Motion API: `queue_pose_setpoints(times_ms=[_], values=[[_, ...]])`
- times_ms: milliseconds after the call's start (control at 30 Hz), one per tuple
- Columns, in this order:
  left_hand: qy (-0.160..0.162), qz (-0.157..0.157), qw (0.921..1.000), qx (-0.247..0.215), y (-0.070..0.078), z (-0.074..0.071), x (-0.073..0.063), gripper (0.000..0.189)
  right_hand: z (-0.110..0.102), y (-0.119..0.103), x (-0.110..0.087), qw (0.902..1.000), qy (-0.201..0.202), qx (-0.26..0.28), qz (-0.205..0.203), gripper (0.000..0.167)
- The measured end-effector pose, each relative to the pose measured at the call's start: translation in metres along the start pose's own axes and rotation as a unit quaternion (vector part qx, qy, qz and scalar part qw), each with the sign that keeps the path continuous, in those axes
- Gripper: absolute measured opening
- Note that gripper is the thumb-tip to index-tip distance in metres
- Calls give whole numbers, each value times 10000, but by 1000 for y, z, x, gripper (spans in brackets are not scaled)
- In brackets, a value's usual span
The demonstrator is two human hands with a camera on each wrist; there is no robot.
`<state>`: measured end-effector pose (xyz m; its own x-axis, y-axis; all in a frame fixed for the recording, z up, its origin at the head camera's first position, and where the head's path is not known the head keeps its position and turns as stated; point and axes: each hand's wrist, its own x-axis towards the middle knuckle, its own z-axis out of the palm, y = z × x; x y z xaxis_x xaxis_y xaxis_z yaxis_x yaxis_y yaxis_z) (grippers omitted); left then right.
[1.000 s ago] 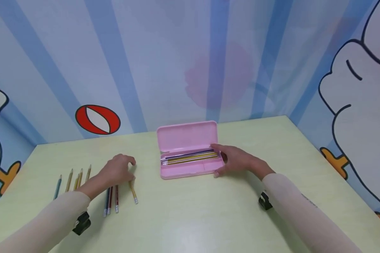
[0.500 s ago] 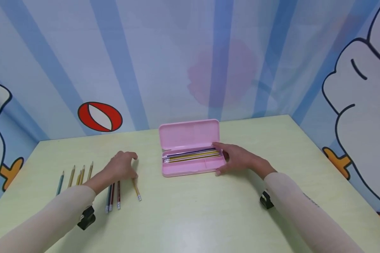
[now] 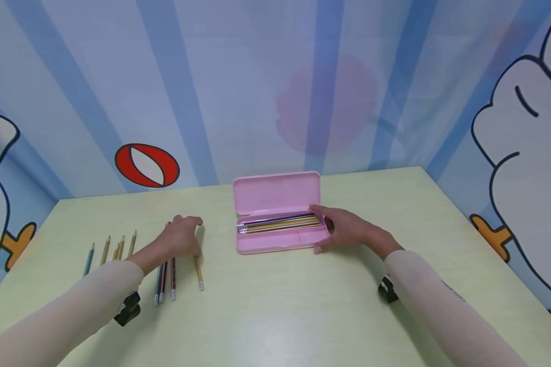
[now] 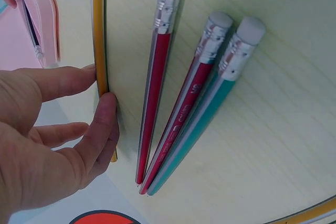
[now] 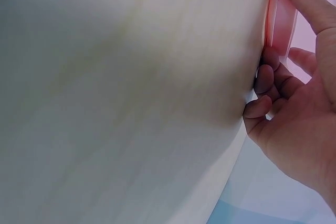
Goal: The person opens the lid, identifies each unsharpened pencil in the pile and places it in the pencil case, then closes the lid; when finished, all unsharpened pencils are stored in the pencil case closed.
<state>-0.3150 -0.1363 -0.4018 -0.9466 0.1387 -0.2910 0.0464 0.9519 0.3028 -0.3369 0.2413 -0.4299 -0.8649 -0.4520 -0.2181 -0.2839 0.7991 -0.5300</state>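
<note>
My left hand (image 3: 179,237) pinches a yellow pencil (image 4: 98,35) between thumb and fingers, with its eraser end pointing toward me. Beside it lie two dark red pencils (image 4: 155,108) and a teal pencil (image 4: 197,135), erasers also toward me. In the head view a pink pencil case (image 3: 266,245) stands with its lid raised at mid-table. Several pencils (image 3: 280,224) lie lengthwise in its rear compartment. My right hand (image 3: 349,229) holds the right end of the case, thumb at the front corner; in the right wrist view its other fingers curl against the case's end wall (image 5: 283,19).
Farther left lie a teal pencil (image 3: 89,260) and several yellowish pencils (image 3: 105,251), points away from me, partly behind my left sleeve (image 3: 87,300). A printed cloth backdrop (image 3: 239,102) rises behind the table's far edge.
The head view has shifted slightly, so the table sits a little higher and farther right in it. Left hand stays at the yellow pencil, right hand at the case.
</note>
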Motion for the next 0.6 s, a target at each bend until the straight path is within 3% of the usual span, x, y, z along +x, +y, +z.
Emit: queue_pose_setpoints(times_ms=[300,433,600], values=[[62,341,9994,-48,5,11,-4,46,4,9,-8,10000,28,-35,1,107],[192,253,9995,-77,5,8,-3,43,3,8,-5,9998,136,-60,-157,107],[100,50,9992,-385,2,2,-3,44,1,3,2,9997,89,-98,-200,107]])
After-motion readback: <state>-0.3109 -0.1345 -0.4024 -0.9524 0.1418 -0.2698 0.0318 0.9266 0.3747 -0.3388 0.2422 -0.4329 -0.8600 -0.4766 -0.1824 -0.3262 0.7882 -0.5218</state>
